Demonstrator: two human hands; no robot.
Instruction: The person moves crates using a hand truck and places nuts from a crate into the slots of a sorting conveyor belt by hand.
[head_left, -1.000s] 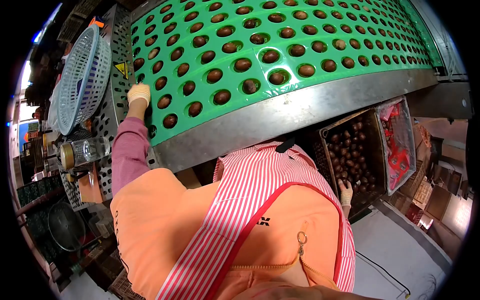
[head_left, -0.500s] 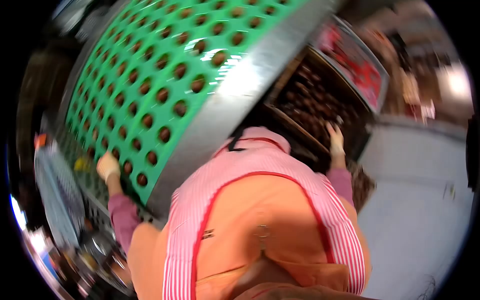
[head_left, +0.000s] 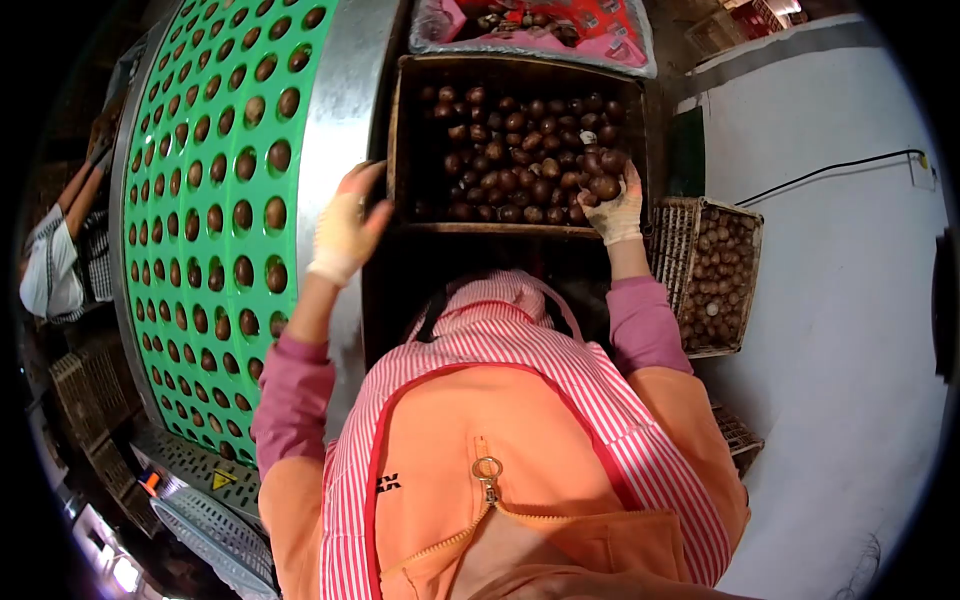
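My left hand point(head_left: 347, 225), in a pale glove with bare fingertips, is over the metal rim point(head_left: 345, 110) by the box's left side. Its fingers are spread and hold nothing. My right hand point(head_left: 615, 212), gloved the same way, is at the near right corner of a dark wooden box point(head_left: 500, 228). The thumb and fingers curl around dark passion fruits point(head_left: 603, 187); how many is hidden. More passion fruits point(head_left: 515, 150) fill the box. Left of the rim, a green conveyor point(head_left: 228, 190) carries single passion fruits in rows of round pockets.
A crate lined with red and pink plastic point(head_left: 620, 40) stands beyond the box. On the right, a slatted crate point(head_left: 745, 285) holds more fruits beside a pale wall point(head_left: 840, 300). Another person's arms point(head_left: 78, 190) show at far left. A blue-grey basket point(head_left: 215, 540) is at lower left.
The view has turned and steadied. My left hand has come from the conveyor's near left part to beside the box. My right hand stays at the box, its fingers now around fruit.
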